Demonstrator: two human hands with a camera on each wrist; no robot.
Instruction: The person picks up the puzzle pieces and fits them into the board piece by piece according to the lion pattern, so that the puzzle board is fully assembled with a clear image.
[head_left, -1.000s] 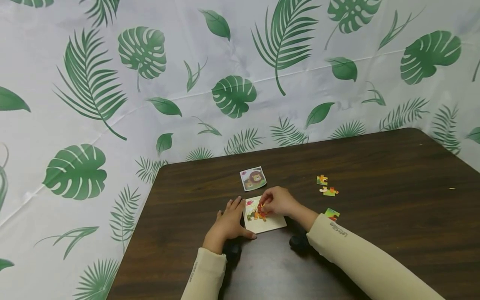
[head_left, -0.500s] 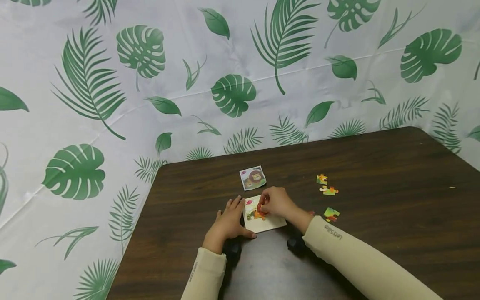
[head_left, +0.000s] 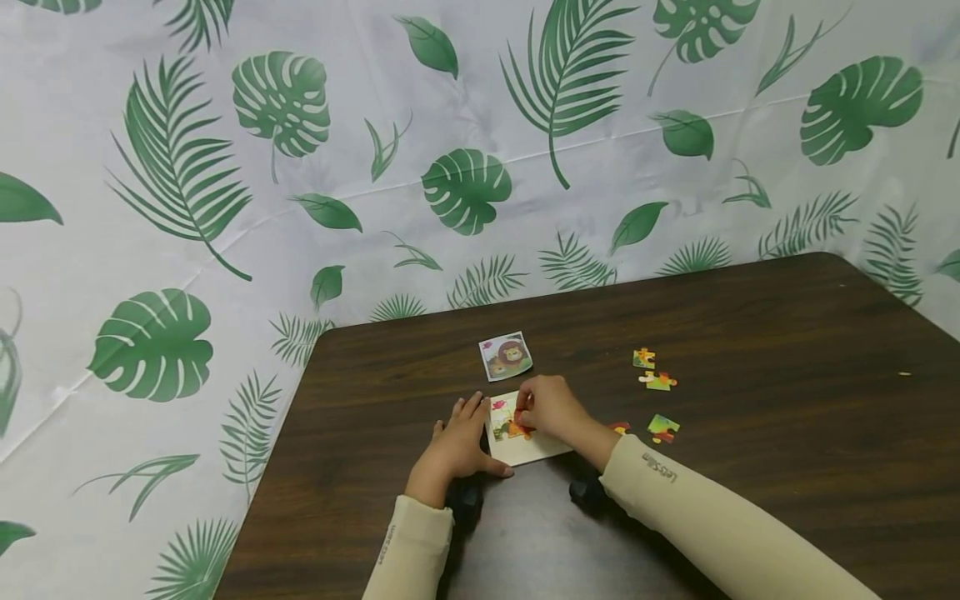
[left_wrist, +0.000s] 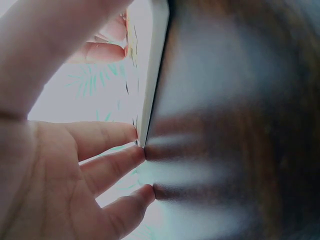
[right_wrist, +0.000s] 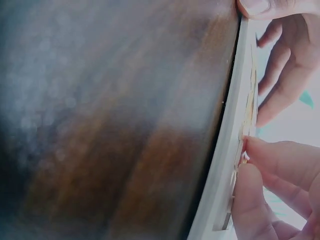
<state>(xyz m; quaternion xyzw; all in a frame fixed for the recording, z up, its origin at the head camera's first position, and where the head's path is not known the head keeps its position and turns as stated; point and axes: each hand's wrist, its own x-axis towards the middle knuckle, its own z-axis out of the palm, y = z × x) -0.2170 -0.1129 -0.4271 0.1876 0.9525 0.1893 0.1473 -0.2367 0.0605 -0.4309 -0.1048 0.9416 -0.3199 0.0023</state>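
Note:
A pale square puzzle board (head_left: 534, 452) lies on the table, with several joined pieces (head_left: 504, 425) in its left and middle part. My left hand (head_left: 454, 447) rests at the board's left side, fingers spread, fingertips touching its edge and the table; the left wrist view shows this hand (left_wrist: 75, 170) by the board's edge (left_wrist: 152, 75). With thumb and index finger my right hand (head_left: 553, 407) pinches a small red piece (head_left: 520, 416) at the board's middle. In the right wrist view that hand's fingers (right_wrist: 250, 180) are low against the board (right_wrist: 220, 165), the piece mostly hidden.
A picture card with lions (head_left: 506, 357) lies behind the board. To the right are loose pieces: two near the back (head_left: 643, 358), (head_left: 658, 382), a green one (head_left: 663, 428) nearer, and a red one (head_left: 620, 427) partly behind my right forearm. A leaf-patterned cloth (head_left: 390, 192) hangs behind the table.
My right forearm and wrist have shifted slightly left and the fingers have turned a little over the board's middle, uncovering the red loose piece. The left hand has stayed in place.

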